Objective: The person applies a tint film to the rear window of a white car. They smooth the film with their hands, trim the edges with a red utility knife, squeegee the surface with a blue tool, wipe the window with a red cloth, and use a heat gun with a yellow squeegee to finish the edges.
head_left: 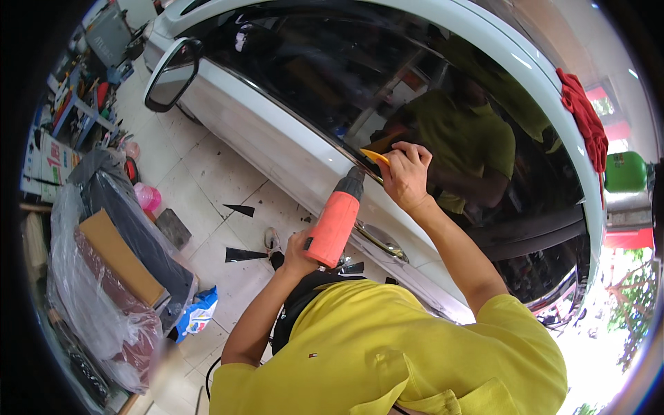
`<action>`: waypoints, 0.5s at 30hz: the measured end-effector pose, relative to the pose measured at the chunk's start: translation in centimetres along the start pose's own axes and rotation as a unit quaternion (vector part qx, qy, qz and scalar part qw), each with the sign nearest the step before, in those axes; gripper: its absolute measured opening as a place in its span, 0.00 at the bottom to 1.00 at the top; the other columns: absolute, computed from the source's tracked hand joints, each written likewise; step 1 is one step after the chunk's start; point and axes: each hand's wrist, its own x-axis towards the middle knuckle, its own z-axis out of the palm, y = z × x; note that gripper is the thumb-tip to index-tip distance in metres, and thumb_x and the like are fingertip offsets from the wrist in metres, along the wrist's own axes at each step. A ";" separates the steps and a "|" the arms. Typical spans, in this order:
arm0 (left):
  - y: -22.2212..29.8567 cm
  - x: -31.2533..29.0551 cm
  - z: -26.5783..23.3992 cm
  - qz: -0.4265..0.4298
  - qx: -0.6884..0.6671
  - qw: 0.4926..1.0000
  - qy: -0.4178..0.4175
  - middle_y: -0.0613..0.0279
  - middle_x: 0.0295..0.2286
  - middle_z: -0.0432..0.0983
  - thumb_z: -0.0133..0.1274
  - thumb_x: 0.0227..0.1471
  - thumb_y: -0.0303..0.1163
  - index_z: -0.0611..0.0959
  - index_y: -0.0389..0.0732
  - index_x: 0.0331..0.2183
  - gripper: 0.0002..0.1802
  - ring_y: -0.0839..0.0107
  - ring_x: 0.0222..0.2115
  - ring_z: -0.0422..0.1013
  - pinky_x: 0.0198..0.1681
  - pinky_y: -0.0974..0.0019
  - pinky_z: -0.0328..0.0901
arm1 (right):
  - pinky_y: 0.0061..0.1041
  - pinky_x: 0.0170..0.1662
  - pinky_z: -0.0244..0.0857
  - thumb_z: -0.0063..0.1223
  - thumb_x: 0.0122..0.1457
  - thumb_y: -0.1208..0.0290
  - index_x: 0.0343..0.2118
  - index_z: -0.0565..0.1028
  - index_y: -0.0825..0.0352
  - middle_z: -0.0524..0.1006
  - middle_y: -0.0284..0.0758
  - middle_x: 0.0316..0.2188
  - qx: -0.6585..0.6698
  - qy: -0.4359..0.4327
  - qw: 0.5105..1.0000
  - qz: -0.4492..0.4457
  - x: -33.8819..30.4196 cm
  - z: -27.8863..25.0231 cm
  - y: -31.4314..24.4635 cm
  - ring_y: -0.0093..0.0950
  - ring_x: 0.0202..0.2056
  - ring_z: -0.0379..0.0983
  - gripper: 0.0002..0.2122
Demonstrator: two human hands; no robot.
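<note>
My left hand (299, 254) is wrapped round the handle of a red heat gun (333, 227). The gun's black nozzle points at the lower edge of a white car's dark side window (311, 76). A yellow squeegee (374, 156) is pinched in my right hand (408, 174), its tip against the glass just above the metal trim strip. The nozzle is close below the squeegee. Beneath the trim lies the white car door (277, 124), with a chrome door handle (380, 242) under my right forearm. The glass mirrors a person in a dark top.
A side mirror (173, 75) juts out at the left. Black film scraps (245, 255) lie on the tiled floor (200, 173). Plastic-wrapped car seats or panels (104, 290) and a blue-white bag (196, 312) stand left. A red cloth (584, 117) hangs over the roof; a green bottle (624, 172) is beyond.
</note>
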 end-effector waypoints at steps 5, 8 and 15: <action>-1.5 0.7 -0.4 -0.065 0.020 0.997 -0.047 0.46 0.36 0.86 0.76 0.42 0.35 0.82 0.40 0.50 0.33 0.40 0.36 0.82 0.39 0.49 0.77 | 0.41 0.54 0.65 0.72 0.54 0.79 0.35 0.81 0.65 0.81 0.36 0.36 0.121 0.021 0.991 0.047 0.6 -2.0 0.1 0.40 0.50 0.76 0.09; -1.6 1.7 -0.3 -0.066 -0.007 0.997 -0.036 0.46 0.35 0.85 0.76 0.40 0.34 0.82 0.41 0.50 0.34 0.40 0.36 0.82 0.38 0.49 0.76 | 0.39 0.51 0.69 0.70 0.55 0.82 0.36 0.81 0.68 0.81 0.39 0.34 0.144 0.111 0.975 0.129 1.0 -4.0 1.1 0.44 0.47 0.77 0.08; -0.3 2.5 0.3 -0.066 -0.058 0.992 -0.095 0.44 0.37 0.86 0.73 0.45 0.30 0.85 0.36 0.48 0.27 0.40 0.40 0.82 0.42 0.50 0.76 | 0.39 0.52 0.67 0.72 0.55 0.81 0.37 0.82 0.67 0.82 0.36 0.35 0.112 0.118 0.980 0.114 1.0 -5.0 1.9 0.42 0.47 0.77 0.09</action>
